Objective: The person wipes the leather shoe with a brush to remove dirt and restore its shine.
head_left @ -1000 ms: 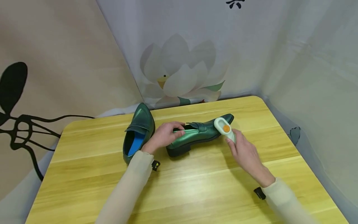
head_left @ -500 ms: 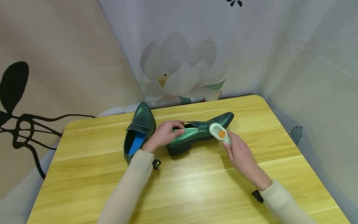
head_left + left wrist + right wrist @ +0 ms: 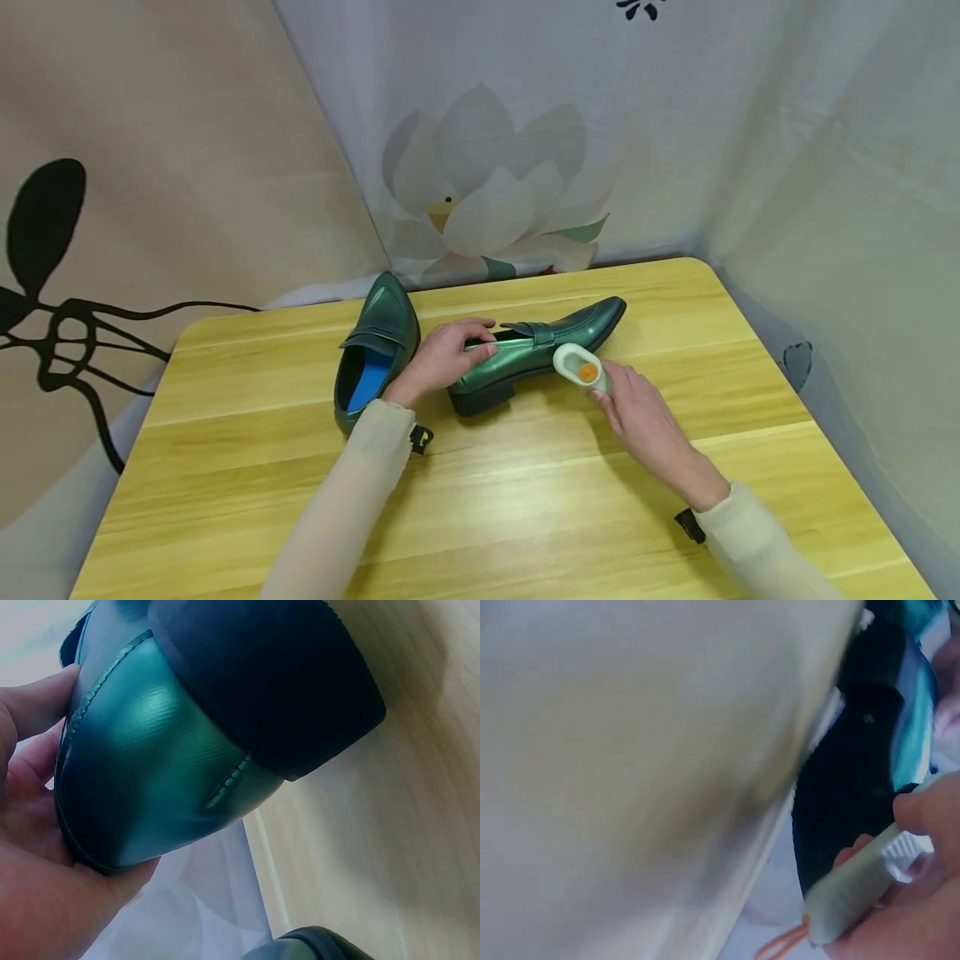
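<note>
A metallic green loafer (image 3: 517,364) lies with its toe toward the back right, its black sole edge facing the front. My left hand (image 3: 447,357) grips it at the heel opening; in the left wrist view, the black heel block (image 3: 262,682) is turned toward the camera. My right hand (image 3: 647,421) holds a pale green tool with an oval head (image 3: 570,358) and an orange spot. That head overlaps the loafer's near side in the head view; its underside is hidden. In the right wrist view, an orange cord loop (image 3: 784,941) hangs from the tool's handle end.
A second green loafer (image 3: 386,312) with a blue insole (image 3: 371,379) stands upright just left of my left hand. Both shoes are on a wood-grain table (image 3: 487,517) with rounded back corners. Printed curtains (image 3: 510,50) hang close behind it and along its sides.
My right hand has moved the pale green tool from near the toe leftward and toward me along the loafer's side. The left hand keeps its grip on the heel.
</note>
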A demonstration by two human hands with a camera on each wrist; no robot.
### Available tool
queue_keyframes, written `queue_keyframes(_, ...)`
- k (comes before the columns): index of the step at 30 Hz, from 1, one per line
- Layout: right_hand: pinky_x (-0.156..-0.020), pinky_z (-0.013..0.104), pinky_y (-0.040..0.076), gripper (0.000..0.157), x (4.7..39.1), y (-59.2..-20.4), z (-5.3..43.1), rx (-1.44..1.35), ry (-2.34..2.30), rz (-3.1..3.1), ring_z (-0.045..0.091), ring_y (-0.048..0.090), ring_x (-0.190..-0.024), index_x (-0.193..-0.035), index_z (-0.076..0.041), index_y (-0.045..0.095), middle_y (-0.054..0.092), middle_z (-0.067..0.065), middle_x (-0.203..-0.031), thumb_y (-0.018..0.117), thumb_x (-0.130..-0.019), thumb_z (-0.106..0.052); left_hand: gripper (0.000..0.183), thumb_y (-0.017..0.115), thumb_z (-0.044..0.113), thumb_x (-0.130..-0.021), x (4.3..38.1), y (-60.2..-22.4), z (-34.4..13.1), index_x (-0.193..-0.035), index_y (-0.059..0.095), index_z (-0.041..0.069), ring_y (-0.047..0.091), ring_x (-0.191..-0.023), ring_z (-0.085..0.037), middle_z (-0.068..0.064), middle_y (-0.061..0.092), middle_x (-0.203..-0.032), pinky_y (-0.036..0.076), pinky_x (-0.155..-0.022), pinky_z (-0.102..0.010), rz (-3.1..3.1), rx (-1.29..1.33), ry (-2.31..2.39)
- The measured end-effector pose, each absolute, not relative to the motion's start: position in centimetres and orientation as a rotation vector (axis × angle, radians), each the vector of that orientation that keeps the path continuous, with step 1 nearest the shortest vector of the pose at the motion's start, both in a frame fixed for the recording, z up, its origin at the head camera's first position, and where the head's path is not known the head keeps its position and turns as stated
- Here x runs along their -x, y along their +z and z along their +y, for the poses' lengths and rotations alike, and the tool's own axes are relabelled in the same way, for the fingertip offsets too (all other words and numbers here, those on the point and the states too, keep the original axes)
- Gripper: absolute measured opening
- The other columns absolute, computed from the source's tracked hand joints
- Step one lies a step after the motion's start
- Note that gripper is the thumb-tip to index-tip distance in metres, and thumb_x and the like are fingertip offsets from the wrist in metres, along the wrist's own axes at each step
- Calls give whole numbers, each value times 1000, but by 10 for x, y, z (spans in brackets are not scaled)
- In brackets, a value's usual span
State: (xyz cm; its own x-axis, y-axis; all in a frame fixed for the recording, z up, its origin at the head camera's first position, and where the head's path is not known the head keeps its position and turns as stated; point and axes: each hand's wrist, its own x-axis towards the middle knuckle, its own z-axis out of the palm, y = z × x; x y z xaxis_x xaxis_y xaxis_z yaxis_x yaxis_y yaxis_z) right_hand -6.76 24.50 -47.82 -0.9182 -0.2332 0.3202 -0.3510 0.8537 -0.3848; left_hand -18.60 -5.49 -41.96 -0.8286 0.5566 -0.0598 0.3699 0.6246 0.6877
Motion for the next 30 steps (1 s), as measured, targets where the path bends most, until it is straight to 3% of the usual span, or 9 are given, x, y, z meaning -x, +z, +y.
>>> queue_keyframes(5, -84, 57, 53, 44, 74, -470, 244, -431, 719, -2750, 39, 63, -101, -140, 10, 46, 63, 27, -115, 63, -103, -8, 23, 64, 23, -104, 185, -418, -56, -118, 76, 9, 51, -139, -31, -4, 57, -150, 39, -114, -51, 2587, -744, 1016)
queue_keyframes(12, -91, 55, 53, 44, 76, -468, 223, -549, 760, -2778, 37, 63, -109, -141, 6, 46, 63, 24, -121, 62, -104, -11, 18, 67, 18, -102, 188, -412, -53, -109, 77, 5, 54, -136, -29, -7, 62, -145, 42, -111, -47, 2538, -689, 1152)
queue_keyframes(18, -86, 49, 54, 42, 77, -460, 200, -607, 778, -2793, 31, 63, -102, -141, 2, 49, 64, 17, -115, 62, -105, -15, 23, 65, 20, -103, 191, -406, -46, -113, 77, 3, 55, -134, -29, -7, 64, -142, 43, -110, -46, 2482, -496, 1287)
queue_keyframes(25, -73, 38, 52, 41, 67, -457, 184, -795, 749, -2840, 17, 58, -87, -140, -3, 52, 62, 3, -102, 64, -104, -19, 22, 67, 19, -102, 187, -408, -51, -113, 77, 3, 48, -141, -31, -8, 61, -145, 36, -116, -50, 2440, -416, 1317)
queue_keyframes(30, -73, 43, 53, 41, 75, -458, 198, -618, 711, -2827, 24, 60, -87, -141, 0, 50, 63, 11, -103, 60, -106, -18, 22, 66, 19, -102, 181, -409, -55, -114, 77, 4, 50, -137, -31, -8, 60, -147, 41, -112, -48, 2405, -364, 1363)
